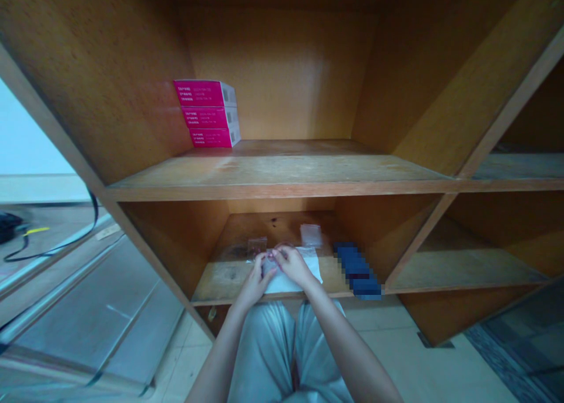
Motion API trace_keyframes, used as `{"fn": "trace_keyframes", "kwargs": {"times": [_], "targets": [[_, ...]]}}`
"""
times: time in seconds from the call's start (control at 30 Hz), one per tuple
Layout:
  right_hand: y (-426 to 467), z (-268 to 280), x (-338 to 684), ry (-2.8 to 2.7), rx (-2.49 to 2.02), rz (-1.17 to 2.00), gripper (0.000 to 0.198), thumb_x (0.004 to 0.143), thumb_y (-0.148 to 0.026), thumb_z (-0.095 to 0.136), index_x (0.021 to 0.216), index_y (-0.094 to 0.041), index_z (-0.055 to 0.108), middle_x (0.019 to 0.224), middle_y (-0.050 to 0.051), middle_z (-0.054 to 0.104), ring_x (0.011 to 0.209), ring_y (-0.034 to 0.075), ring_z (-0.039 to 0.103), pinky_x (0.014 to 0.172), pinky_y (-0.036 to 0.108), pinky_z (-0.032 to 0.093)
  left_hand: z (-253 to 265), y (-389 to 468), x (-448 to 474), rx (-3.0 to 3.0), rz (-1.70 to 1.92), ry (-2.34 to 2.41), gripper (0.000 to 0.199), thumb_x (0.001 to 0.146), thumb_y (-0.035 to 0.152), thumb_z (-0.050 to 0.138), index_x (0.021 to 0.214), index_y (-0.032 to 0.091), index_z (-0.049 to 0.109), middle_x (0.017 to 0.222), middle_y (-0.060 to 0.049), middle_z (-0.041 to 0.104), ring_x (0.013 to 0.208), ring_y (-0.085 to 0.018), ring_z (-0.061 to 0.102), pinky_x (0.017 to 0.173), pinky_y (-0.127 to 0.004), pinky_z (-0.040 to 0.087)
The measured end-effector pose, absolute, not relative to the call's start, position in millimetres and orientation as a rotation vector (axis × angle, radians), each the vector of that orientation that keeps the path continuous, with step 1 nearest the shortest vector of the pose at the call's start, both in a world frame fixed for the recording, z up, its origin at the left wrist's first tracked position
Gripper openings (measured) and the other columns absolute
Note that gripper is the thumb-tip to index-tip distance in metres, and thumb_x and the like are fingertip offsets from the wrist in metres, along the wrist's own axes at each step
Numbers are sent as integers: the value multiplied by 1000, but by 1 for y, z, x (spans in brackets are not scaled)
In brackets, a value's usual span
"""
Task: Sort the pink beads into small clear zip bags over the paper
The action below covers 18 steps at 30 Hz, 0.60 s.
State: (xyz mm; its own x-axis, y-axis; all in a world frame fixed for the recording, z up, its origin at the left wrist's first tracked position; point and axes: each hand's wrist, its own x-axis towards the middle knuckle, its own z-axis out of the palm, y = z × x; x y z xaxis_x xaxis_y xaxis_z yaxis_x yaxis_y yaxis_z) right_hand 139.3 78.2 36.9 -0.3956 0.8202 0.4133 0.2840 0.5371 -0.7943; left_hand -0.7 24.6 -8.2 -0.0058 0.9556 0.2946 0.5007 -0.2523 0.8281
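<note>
My left hand (pixel 259 278) and my right hand (pixel 291 264) meet over a white sheet (pixel 286 283) on the lower shelf. Both sets of fingertips are pinched together around something small and pinkish, too small to make out. Just behind the left hand lies a small clear plastic bag (pixel 257 248). Another small clear bag (pixel 311 236) rests beyond the right hand, near the sheet's far edge. The sheet lies partly under both hands and reaches towards the shelf's front edge.
Three stacked pink-and-white boxes (pixel 207 115) stand on the upper shelf (pixel 282 171), at the left. A blurred dark blue object (pixel 358 271) lies right of the sheet. An upright wooden divider (pixel 416 244) bounds the lower compartment. Glass-like panels (pixel 106 309) and a black cable (pixel 94 209) are at left.
</note>
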Motion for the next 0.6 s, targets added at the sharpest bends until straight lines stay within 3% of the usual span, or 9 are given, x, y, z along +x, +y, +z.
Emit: {"fn": "trace_keyframes", "kwargs": {"times": [0.1, 0.3, 0.6], "targets": [[79, 39, 141, -1947, -875, 810, 29, 86, -28, 39, 77, -14, 62, 83, 6, 64, 81, 14, 57, 76, 25, 42, -7, 24, -1, 1774, 1197, 1510, 43, 82, 37, 45, 119, 19, 32, 119, -12, 48, 111, -21, 46, 94, -36, 33], [95, 31, 164, -1886, -1210, 760, 30, 80, -10, 38, 100, -14, 61, 99, 8, 64, 92, 15, 58, 83, 25, 42, -5, 22, 0, 1756, 1182, 1525, 43, 81, 38, 45, 118, 19, 33, 118, -11, 49, 109, -21, 46, 94, -35, 33], [112, 5, 190, -2133, -1502, 557, 36, 72, 0, 42, 96, -13, 65, 99, 12, 64, 94, 17, 58, 82, 22, 40, -4, 21, 0, 1766, 1185, 1537, 43, 82, 39, 44, 118, 20, 33, 119, -11, 48, 111, -20, 44, 95, -35, 32]]}}
